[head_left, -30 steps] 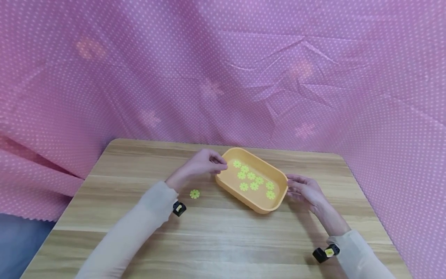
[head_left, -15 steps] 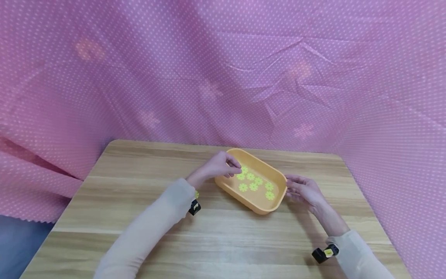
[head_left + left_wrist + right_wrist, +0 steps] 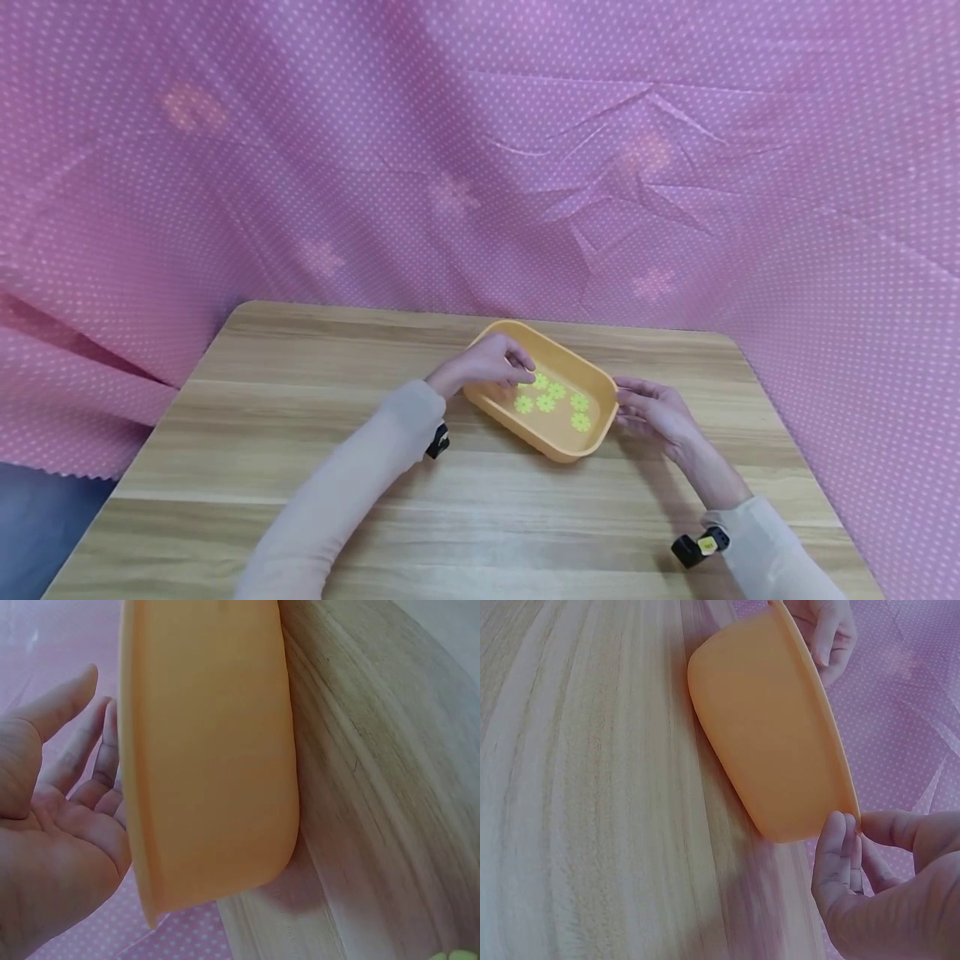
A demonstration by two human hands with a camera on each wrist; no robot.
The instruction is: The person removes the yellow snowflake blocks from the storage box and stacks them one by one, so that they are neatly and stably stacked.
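Note:
An orange rectangular tray (image 3: 517, 428) with rounded corners sits slantwise on the table. Inside it lie several flat yellow-green flower-shaped pieces (image 3: 557, 390). Over the tray's left part hovers my left hand (image 3: 491, 360), covering some of the pieces. In the left wrist view its thumb and fingers (image 3: 73, 757) are apart, with nothing seen between them. The tray's near wall hides part of those fingers. At the tray's right end, my right hand (image 3: 660, 412) pinches the rim between thumb and fingers, clearest in the right wrist view.
The wooden table (image 3: 315, 417) ends at the back against a pink dotted cloth (image 3: 450, 150), which also hangs at both sides. A loose yellow-green piece (image 3: 456, 955) lies on the table, cut off by the left wrist view's lower edge.
My left hand has moved right, from the tray's left rim to above its inside. The left forearm now covers the loose piece on the table. The right hand and tray stay put.

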